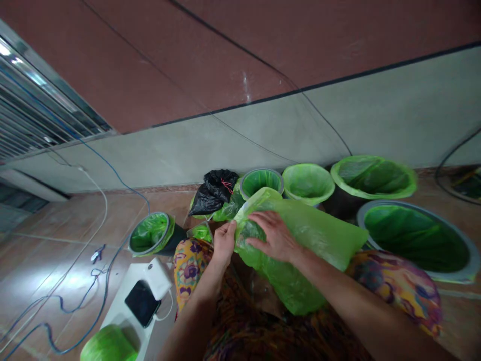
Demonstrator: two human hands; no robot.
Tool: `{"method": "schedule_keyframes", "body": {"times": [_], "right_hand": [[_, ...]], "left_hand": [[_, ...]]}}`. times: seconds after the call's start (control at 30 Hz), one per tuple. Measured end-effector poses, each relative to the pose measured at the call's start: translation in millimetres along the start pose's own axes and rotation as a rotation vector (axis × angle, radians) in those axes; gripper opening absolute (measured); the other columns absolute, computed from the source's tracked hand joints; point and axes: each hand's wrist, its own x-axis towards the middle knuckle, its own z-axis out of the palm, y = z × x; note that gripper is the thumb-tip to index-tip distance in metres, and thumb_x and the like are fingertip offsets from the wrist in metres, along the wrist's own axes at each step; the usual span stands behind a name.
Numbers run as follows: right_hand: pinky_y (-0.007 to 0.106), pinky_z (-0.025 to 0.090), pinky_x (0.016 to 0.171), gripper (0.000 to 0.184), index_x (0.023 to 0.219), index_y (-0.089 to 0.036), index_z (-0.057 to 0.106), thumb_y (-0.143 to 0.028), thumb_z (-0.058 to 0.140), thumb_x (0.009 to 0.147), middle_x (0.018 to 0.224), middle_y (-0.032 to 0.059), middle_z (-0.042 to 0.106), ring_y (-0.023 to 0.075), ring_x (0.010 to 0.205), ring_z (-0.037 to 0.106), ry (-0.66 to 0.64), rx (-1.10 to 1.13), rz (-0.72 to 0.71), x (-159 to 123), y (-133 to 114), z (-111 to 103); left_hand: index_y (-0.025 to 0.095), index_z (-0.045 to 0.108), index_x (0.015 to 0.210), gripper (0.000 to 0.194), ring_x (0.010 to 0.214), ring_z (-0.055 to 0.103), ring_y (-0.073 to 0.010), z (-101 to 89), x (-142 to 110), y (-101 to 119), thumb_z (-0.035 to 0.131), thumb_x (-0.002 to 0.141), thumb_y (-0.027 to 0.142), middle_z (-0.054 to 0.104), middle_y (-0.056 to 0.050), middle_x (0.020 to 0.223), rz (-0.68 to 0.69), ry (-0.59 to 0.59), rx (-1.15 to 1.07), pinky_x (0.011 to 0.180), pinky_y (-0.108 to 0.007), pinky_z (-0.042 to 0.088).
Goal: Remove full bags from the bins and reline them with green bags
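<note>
A large light-green plastic bag (319,230) lies across my lap, its rim toward the middle of the view. My left hand (224,243) pinches the bag's rim at its left side. Over the bag's mouth is my right hand (274,235), thumb apart from the other fingers, which are stretched out; whether it touches the inside of the bag I cannot tell. Just beyond the bag stand a small bin (246,188) and a second bin (327,193), both lined with green bags.
More green-lined bins stand at the right (361,218) and left (168,240). A tied black bag (208,198) rests near the wall. Lower left, a white surface (119,296) bears a phone (143,302), a white device (160,278) and a green bundle (108,346). Cables (105,281) cross the floor.
</note>
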Motion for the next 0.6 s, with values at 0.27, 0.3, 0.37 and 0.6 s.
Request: {"method": "schedule_keyframes", "body": {"times": [0.27,0.3,0.37,0.6], "right_hand": [[0.036,0.043,0.090,0.025,0.097,-0.022,0.071,-0.011,0.052,0.085,0.089,0.0056,0.074,0.0202,0.085,0.066,-0.166,-0.039,0.157,-4,17,22],[0.035,0.044,0.089,0.026,0.096,-0.022,0.072,-0.010,0.052,0.084,0.090,0.0049,0.075,0.0199,0.086,0.066,-0.129,-0.020,0.185,-3,20,20],[0.033,0.046,0.086,0.027,0.096,-0.023,0.072,-0.010,0.053,0.082,0.092,0.0040,0.075,0.0196,0.086,0.067,-0.070,0.039,0.238,-1,23,15],[0.030,0.051,0.079,0.022,0.092,-0.021,0.072,-0.013,0.055,0.082,0.092,0.0021,0.076,0.0179,0.083,0.069,0.035,0.226,0.359,2,34,3]], "left_hand": [[0.015,0.064,0.078,0.036,0.055,0.048,-0.0068,5.9,-13,6,0.077,0.071,0.046,0.060,0.002,0.065,-0.027,-0.329,-0.075,0.056,-0.019,0.039],[0.014,0.066,0.084,0.035,0.060,0.052,-0.0080,3.7,-14,6,0.080,0.069,0.043,0.063,0.001,0.072,-0.033,-0.377,-0.085,0.060,-0.020,0.042],[0.014,0.067,0.090,0.035,0.066,0.056,-0.0097,-0.6,-15,5,0.082,0.067,0.036,0.066,-0.001,0.079,-0.044,-0.441,-0.070,0.066,-0.022,0.044],[0.013,0.067,0.077,0.032,0.060,0.050,-0.0087,-12.4,-13,5,0.074,0.074,0.044,0.060,0.000,0.067,-0.038,-0.419,0.046,0.060,-0.021,0.040]]}}
